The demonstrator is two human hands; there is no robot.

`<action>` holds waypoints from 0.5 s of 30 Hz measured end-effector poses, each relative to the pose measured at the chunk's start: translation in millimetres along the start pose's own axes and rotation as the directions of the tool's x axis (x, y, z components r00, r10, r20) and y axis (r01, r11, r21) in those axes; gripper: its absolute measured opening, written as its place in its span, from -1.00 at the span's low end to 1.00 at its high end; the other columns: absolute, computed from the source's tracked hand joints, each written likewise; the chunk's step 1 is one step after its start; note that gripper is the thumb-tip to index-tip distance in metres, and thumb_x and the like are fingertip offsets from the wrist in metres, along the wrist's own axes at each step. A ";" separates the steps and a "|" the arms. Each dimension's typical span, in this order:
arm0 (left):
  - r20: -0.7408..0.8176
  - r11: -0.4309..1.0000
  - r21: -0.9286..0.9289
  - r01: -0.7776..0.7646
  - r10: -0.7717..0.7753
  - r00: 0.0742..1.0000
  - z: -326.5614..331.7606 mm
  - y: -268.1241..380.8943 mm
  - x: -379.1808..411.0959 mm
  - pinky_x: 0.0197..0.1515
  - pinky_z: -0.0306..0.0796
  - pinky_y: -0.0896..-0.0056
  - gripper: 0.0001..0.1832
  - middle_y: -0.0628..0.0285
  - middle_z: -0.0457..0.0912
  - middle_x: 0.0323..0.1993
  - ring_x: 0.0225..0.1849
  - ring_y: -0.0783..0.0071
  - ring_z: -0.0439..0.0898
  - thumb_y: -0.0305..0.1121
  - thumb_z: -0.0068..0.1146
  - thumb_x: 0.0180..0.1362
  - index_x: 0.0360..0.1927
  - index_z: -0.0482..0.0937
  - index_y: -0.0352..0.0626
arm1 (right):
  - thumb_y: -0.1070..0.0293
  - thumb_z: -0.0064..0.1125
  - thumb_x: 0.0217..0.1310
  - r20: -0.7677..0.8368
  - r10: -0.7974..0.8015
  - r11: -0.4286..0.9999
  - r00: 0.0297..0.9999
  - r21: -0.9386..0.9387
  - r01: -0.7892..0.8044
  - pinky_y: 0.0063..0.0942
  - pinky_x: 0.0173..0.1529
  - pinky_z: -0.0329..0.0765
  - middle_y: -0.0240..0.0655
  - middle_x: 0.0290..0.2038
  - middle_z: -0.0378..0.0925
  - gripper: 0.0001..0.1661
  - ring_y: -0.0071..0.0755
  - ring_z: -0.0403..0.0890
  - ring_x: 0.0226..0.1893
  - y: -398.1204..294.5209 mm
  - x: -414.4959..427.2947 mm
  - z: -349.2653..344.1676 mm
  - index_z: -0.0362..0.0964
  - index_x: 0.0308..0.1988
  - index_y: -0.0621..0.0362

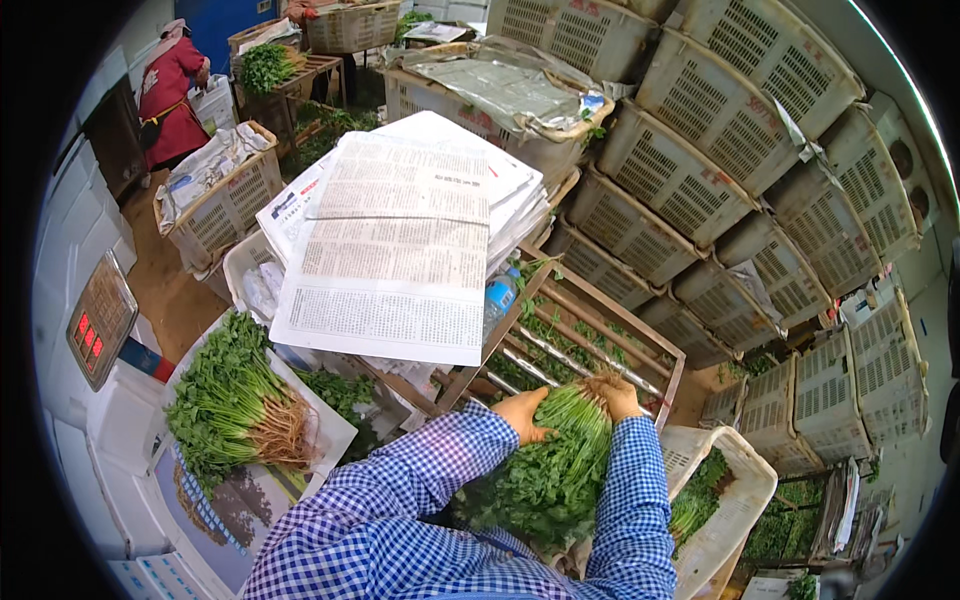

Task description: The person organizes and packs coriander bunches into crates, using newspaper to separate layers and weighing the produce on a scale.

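Observation:
A large leafy bunch of cilantro (559, 450) hangs before me, its roots up and its leaves toward my body. My right hand (619, 397) grips it by the brown roots. Against the left side of the stems lies my left hand (526, 416), thumb and fingers spread around them. Both hands wear orange gloves. Below them is a slatted rack (570, 330) with metal bars and loose greens beneath. Another bunch with brown roots (247, 405) rests on paper at my left, beside a scale display (97, 330) with lit red digits.
A stack of newspapers (397, 247) stands ahead, with a plastic bottle (500, 296) at its right edge. Stacked slatted plastic crates (697, 157) rise at the right. A crate of greens (739, 502) sits by my right elbow. A person in red (172, 97) stands far left.

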State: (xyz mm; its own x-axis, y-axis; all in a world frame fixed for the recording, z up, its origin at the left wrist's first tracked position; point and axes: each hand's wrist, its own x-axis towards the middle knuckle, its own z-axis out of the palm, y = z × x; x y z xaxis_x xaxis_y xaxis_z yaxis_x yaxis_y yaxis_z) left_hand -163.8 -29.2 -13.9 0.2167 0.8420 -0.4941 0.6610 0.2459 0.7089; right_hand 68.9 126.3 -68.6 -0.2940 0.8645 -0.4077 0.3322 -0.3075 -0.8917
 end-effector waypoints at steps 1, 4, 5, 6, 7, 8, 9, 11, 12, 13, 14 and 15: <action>-0.017 0.978 -0.205 -0.027 0.025 1.000 11.0 -27.1 13.6 0.34 0.50 0.08 -0.11 0.08 -0.10 0.61 0.51 -0.12 0.17 -0.40 0.19 0.34 0.60 -0.10 -0.09 | 0.57 0.17 0.35 0.029 -0.004 0.998 1.000 0.065 0.002 -0.33 0.23 0.55 -0.10 0.06 0.64 -0.63 -0.20 0.62 0.09 -7.7 -7.8 10.0 0.51 0.12 0.43; 0.231 0.331 -0.907 0.261 -0.129 0.964 8.0 -17.7 23.5 0.17 0.64 0.14 -0.28 0.26 -0.28 0.64 0.49 -0.26 0.14 -0.34 -0.06 0.47 0.60 -0.09 0.03 | 0.38 0.25 0.38 -0.132 -0.053 0.999 0.990 0.000 0.054 -0.33 0.20 0.58 -0.12 0.09 0.63 -0.52 -0.24 0.63 0.08 -12.6 -26.2 2.4 0.46 0.23 0.30; 0.285 0.127 -0.943 0.308 -0.172 0.943 5.5 -11.8 25.4 0.12 0.66 0.16 -0.34 0.30 -0.30 0.65 0.49 -0.30 0.14 -0.30 -0.15 0.52 0.61 -0.08 0.06 | 0.33 0.25 0.39 -0.205 -0.103 0.994 0.973 -0.064 0.092 -0.32 0.19 0.58 -0.13 0.09 0.63 -0.48 -0.25 0.63 0.07 -14.8 -29.8 0.8 0.43 0.27 0.26; 0.305 0.033 -0.947 0.318 -0.211 0.929 3.8 -7.5 28.1 0.08 0.69 0.17 -0.39 0.33 -0.31 0.65 0.48 -0.33 0.14 -0.25 -0.23 0.57 0.61 -0.07 0.10 | 0.28 0.24 0.40 -0.289 -0.202 0.968 0.936 -0.204 0.145 -0.33 0.16 0.59 -0.14 0.09 0.63 -0.44 -0.27 0.64 0.04 -21.7 -40.9 0.3 0.39 0.30 0.24; 0.272 0.053 -0.956 0.288 -0.203 0.941 8.8 -16.3 29.9 0.09 0.67 0.15 -0.38 0.31 -0.28 0.65 0.48 -0.31 0.15 -0.28 -0.21 0.56 0.61 -0.06 0.10 | 0.23 0.24 0.41 -0.350 -0.303 0.922 0.887 -0.344 0.179 -0.33 0.13 0.59 -0.15 0.09 0.63 -0.40 -0.30 0.64 0.01 -31.7 -58.7 0.4 0.36 0.33 0.21; 0.234 0.077 -0.965 0.252 -0.189 0.954 11.8 -21.7 30.3 0.09 0.66 0.13 -0.37 0.30 -0.25 0.65 0.48 -0.30 0.16 -0.31 -0.19 0.54 0.61 -0.05 0.11 | 0.19 0.23 0.42 -0.394 -0.406 0.854 0.825 -0.485 0.189 -0.34 0.10 0.60 -0.16 0.09 0.63 -0.36 -0.32 0.65 -0.02 -37.6 -77.3 -4.6 0.32 0.36 0.19; 0.196 0.100 -0.972 0.214 -0.169 0.966 14.8 -26.3 31.1 0.10 0.65 0.11 -0.37 0.28 -0.22 0.64 0.48 -0.28 0.17 -0.34 -0.17 0.53 0.60 -0.04 0.11 | 0.16 0.20 0.45 -0.434 -0.362 0.912 0.825 -0.350 0.215 -0.43 0.00 0.62 -0.17 0.04 0.65 -0.38 -0.41 0.66 -0.12 -33.2 -93.5 -13.2 0.33 0.35 0.20; 0.266 -0.056 -0.964 0.261 -0.259 0.929 -5.0 8.8 23.2 0.25 0.56 0.15 -0.35 0.17 -0.10 0.63 0.49 -0.25 0.17 -0.37 -0.15 0.53 0.60 -0.06 0.02 | 0.14 0.17 0.47 -0.500 -0.219 0.968 0.838 -0.219 0.123 -0.51 -0.11 0.61 -0.23 -0.06 0.67 -0.42 -0.49 0.65 -0.23 19.1 -115.5 -51.7 0.37 0.32 0.20; 0.057 0.272 -0.956 0.109 -0.193 0.980 9.5 -39.2 35.3 0.09 0.61 0.24 -0.37 0.18 -0.11 0.63 0.48 -0.26 0.18 -0.40 -0.21 0.53 0.61 -0.06 0.03 | 0.11 0.14 0.49 -0.451 -0.048 0.999 0.891 -0.027 0.041 -0.53 -0.16 0.59 -0.29 -0.14 0.66 -0.46 -0.52 0.62 -0.26 14.3 -128.9 -34.0 0.42 0.27 0.20; 0.061 0.315 -0.942 0.114 -0.173 0.983 20.7 -47.5 40.3 -0.08 0.59 0.29 -0.37 0.19 -0.13 0.64 0.48 -0.26 0.20 -0.43 -0.26 0.53 0.61 -0.06 0.06 | 0.08 0.14 0.48 -0.425 0.101 0.994 0.900 0.009 -0.107 -0.52 -0.17 0.59 -0.29 -0.17 0.67 -0.48 -0.52 0.63 -0.27 14.4 -146.7 -30.9 0.47 0.23 0.19; 0.058 0.361 -0.926 0.112 -0.157 0.986 28.7 -54.3 41.5 -0.25 0.57 0.34 -0.38 0.21 -0.16 0.65 0.48 -0.27 0.21 -0.46 -0.30 0.54 0.61 -0.06 0.08 | 0.06 0.12 0.49 -0.337 0.158 0.986 0.928 -0.001 -0.168 -0.49 -0.14 0.60 -0.25 -0.15 0.68 -0.47 -0.47 0.64 -0.26 27.1 -159.5 -28.5 0.47 0.23 0.20; 0.214 0.144 -0.956 0.255 -0.251 0.944 5.7 -22.4 30.5 -0.42 0.49 0.36 -0.37 0.22 -0.20 0.66 0.47 -0.27 0.23 -0.49 -0.34 0.53 0.62 -0.05 0.11 | 0.04 0.10 0.49 -0.261 0.217 0.974 0.941 -0.007 -0.227 -0.46 -0.11 0.61 -0.21 -0.12 0.70 -0.45 -0.43 0.65 -0.25 41.4 -174.6 -29.5 0.47 0.23 0.21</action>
State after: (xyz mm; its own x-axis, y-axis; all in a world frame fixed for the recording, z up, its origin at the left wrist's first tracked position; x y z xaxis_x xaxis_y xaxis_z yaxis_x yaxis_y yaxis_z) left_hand -167.9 -11.8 -47.6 0.1923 0.6307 -0.7518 -0.5365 0.7091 0.4576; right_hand 160.4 -25.6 -28.5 0.0294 0.8502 -0.5256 0.3966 -0.4926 -0.7746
